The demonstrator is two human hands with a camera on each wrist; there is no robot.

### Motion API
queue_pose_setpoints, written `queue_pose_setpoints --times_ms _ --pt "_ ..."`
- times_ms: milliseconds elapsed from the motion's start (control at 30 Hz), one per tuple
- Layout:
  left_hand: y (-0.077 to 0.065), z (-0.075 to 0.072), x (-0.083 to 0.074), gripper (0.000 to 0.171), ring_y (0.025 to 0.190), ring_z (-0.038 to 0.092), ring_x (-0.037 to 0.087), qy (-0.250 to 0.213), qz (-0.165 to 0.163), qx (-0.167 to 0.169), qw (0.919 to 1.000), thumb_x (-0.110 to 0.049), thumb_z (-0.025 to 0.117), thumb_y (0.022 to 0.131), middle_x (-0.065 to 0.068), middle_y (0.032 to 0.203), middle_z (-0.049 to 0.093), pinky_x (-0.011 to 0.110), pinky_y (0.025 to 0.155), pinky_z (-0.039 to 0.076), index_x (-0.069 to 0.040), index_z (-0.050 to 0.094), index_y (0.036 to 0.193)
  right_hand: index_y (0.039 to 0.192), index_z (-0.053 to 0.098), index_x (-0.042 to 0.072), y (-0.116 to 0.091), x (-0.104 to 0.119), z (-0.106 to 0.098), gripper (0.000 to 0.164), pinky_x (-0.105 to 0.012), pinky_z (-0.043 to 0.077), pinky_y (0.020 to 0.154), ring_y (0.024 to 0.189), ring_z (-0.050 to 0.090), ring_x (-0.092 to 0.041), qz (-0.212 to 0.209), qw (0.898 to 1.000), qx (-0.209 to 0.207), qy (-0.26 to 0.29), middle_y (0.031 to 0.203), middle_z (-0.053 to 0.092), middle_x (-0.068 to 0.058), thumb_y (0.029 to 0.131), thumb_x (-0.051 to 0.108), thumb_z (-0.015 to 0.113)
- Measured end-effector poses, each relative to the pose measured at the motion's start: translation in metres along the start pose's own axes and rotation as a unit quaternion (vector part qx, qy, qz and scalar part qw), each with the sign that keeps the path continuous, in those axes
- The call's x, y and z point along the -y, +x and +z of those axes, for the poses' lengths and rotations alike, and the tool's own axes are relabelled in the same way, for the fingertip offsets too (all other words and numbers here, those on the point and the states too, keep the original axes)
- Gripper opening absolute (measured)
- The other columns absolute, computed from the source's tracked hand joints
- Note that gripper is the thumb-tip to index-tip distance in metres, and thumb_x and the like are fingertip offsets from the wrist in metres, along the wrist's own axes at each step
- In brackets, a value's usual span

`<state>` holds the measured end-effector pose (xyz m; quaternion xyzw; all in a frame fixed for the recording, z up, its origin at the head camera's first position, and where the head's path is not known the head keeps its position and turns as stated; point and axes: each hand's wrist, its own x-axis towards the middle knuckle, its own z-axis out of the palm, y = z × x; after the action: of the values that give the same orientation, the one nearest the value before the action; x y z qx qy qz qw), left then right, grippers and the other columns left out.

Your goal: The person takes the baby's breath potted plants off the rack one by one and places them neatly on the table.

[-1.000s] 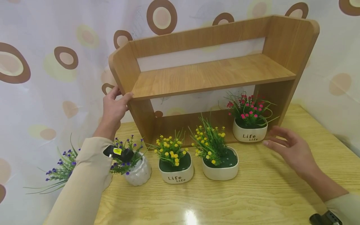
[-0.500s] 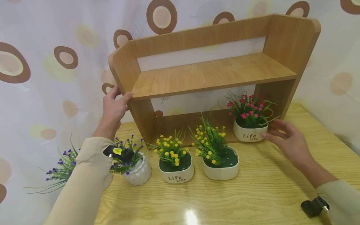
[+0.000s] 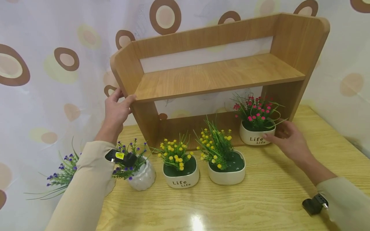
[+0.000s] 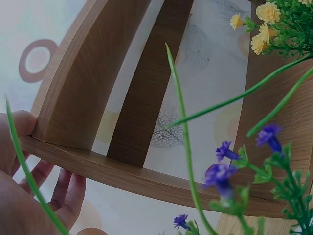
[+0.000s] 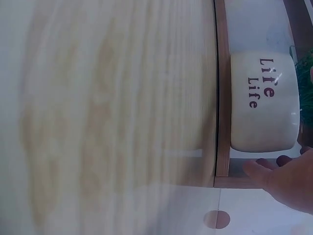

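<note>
A two-tier wooden shelf (image 3: 219,75) stands on the table. My left hand (image 3: 117,109) grips its left side panel, thumb at the front edge and fingers on the outer face; those fingers show in the left wrist view. On the lower board, at the right end, sits a white oval flowerpot (image 3: 255,136) with pink artificial flowers and "Life Life" lettering. My right hand (image 3: 290,141) holds this pot by its right side: the thumb overlaps the front, and the fingers are partly hidden between pot and side panel. In the right wrist view the pot (image 5: 264,103) stands close to the board's front edge.
Two white oval pots with yellow flowers, one on the left (image 3: 181,178) and one on the right (image 3: 226,175), stand before the shelf. Left of them is a white ribbed pot (image 3: 143,176) with purple flowers. More purple flowers (image 3: 65,171) show beside my left sleeve. A patterned curtain hangs behind.
My right hand has moved left and slightly up from beside the pink-flowered pot, bringing its thumb onto the pot's front and its fingers behind the side. The left hand stays on the shelf.
</note>
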<state>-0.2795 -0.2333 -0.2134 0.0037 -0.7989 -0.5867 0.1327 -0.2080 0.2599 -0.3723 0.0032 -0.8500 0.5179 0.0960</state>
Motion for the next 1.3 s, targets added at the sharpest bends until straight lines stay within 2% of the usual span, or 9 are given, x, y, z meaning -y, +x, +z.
queue_pose_setpoints --times_ms 133,300,467,567,700,800,1067,1267,1300 --pt "0.0 -0.001 0.0 0.054 0.134 0.047 0.034 0.002 0.001 0.0 1.0 -0.023 0.062 0.098 0.01 0.138 0.045 0.057 0.104 0.044 -0.019 0.047 0.151 0.157 0.026 0.001 0.005 -0.001 0.006 0.081 -0.006 0.044 0.087 0.132 0.045 -0.044 -0.024 0.999 0.019 0.027 0.15 0.039 -0.03 0.093 0.018 0.074" --pt "0.0 -0.001 0.0 0.055 0.134 0.046 0.034 0.002 -0.001 0.0 1.0 -0.023 0.062 0.098 0.01 0.137 0.045 0.057 0.105 0.043 -0.02 0.047 0.151 0.159 0.024 0.007 0.012 -0.002 0.012 0.084 -0.009 0.043 0.094 0.137 0.043 -0.023 -0.042 0.998 0.028 0.037 0.156 0.034 -0.023 0.092 0.014 0.075" --pt "-0.002 -0.001 0.0 0.055 0.134 0.046 0.034 -0.007 -0.002 0.002 1.0 -0.024 0.062 0.098 0.011 0.136 0.044 0.057 0.105 0.043 -0.021 0.046 0.151 0.16 0.021 0.009 0.014 -0.001 0.014 0.089 -0.013 0.034 0.107 0.142 0.033 -0.029 -0.028 0.999 0.023 -0.002 0.159 0.031 -0.019 0.091 0.023 0.077" --pt "-0.002 -0.001 -0.001 0.055 0.135 0.045 0.034 -0.004 -0.003 0.002 1.0 -0.024 0.062 0.098 0.011 0.137 0.044 0.058 0.105 0.043 -0.02 0.046 0.151 0.159 0.022 0.009 0.014 0.001 0.014 0.089 -0.013 0.036 0.104 0.137 0.038 -0.029 -0.026 0.999 0.019 -0.014 0.156 0.035 -0.021 0.091 0.026 0.077" --pt "-0.002 -0.001 -0.001 0.055 0.134 0.046 0.033 0.0 -0.003 0.0 1.0 -0.023 0.062 0.098 0.011 0.137 0.044 0.058 0.106 0.043 -0.019 0.047 0.151 0.156 0.026 0.003 0.014 0.001 0.015 0.087 -0.005 0.039 0.084 0.117 0.048 -0.016 -0.017 0.999 0.019 -0.02 0.147 0.045 -0.024 0.09 0.028 0.078" --pt "-0.002 -0.001 -0.001 0.054 0.134 0.046 0.033 -0.002 -0.001 0.0 1.0 -0.023 0.062 0.098 0.01 0.137 0.045 0.057 0.105 0.043 -0.019 0.047 0.151 0.154 0.027 0.0 0.014 -0.001 0.015 0.087 -0.005 0.04 0.08 0.111 0.048 -0.014 -0.009 0.999 0.024 -0.02 0.145 0.047 -0.025 0.09 0.029 0.078" --pt "-0.002 -0.001 -0.001 0.055 0.133 0.047 0.034 -0.006 0.004 0.001 1.0 -0.023 0.062 0.098 0.01 0.136 0.045 0.058 0.105 0.044 -0.019 0.048 0.15 0.155 0.026 -0.002 0.015 -0.003 0.016 0.091 -0.01 0.042 0.079 0.12 0.052 -0.039 0.026 0.998 0.044 -0.028 0.143 0.047 -0.03 0.09 0.037 0.077" --pt "-0.003 -0.001 -0.001 0.054 0.134 0.046 0.033 -0.004 0.006 0.0 1.0 -0.024 0.062 0.098 0.01 0.136 0.045 0.058 0.104 0.044 -0.019 0.048 0.15 0.154 0.026 -0.004 0.017 -0.002 0.018 0.092 -0.042 0.047 0.101 0.13 0.047 -0.046 0.032 0.998 0.052 -0.032 0.148 0.041 -0.032 0.09 0.038 0.077" --pt "-0.003 -0.001 -0.001 0.054 0.134 0.046 0.033 -0.003 0.005 0.0 1.0 -0.024 0.062 0.098 0.01 0.136 0.045 0.058 0.105 0.044 -0.019 0.048 0.15 0.153 0.028 -0.004 0.017 -0.002 0.018 0.09 -0.042 0.046 0.102 0.131 0.046 -0.046 0.03 0.998 0.053 -0.03 0.149 0.041 -0.031 0.09 0.037 0.077"
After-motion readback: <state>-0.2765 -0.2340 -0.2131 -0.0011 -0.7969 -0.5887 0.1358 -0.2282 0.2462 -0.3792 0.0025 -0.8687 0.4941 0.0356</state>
